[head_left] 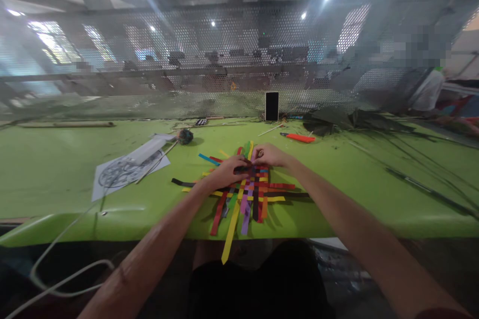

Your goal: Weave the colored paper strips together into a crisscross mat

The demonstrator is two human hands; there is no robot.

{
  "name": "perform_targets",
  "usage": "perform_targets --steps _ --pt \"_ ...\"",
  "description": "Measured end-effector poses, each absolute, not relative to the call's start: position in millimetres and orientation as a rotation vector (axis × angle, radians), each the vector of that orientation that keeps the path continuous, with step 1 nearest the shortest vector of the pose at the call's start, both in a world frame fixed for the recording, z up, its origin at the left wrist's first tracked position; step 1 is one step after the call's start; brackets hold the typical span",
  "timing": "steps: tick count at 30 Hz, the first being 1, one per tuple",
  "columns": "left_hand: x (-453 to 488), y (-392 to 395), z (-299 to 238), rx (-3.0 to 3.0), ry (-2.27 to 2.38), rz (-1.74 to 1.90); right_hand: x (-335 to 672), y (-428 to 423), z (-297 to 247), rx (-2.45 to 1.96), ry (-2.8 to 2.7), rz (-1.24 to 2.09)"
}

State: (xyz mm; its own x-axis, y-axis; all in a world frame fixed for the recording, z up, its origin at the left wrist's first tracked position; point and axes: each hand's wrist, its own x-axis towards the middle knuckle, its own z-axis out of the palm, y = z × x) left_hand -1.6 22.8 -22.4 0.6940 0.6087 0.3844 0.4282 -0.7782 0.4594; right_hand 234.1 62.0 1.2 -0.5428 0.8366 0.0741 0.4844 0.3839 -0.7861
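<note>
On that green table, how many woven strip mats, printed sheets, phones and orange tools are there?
Woven strip mat: 1
Printed sheet: 1
Phone: 1
Orange tool: 1
Total: 4

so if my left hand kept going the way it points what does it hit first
Probably the right hand: the left hand points across the woven paper strips toward it, and they are close. Blur hides whether they touch.
</note>
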Motion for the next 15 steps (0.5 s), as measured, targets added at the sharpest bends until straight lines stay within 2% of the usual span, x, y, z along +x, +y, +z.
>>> perform_targets --steps 15 --pt "-1.1 22.9 -21.0 2.589 0.767 0.753 233.5 64.2 6.2 -1.158 -2.285 0.986"
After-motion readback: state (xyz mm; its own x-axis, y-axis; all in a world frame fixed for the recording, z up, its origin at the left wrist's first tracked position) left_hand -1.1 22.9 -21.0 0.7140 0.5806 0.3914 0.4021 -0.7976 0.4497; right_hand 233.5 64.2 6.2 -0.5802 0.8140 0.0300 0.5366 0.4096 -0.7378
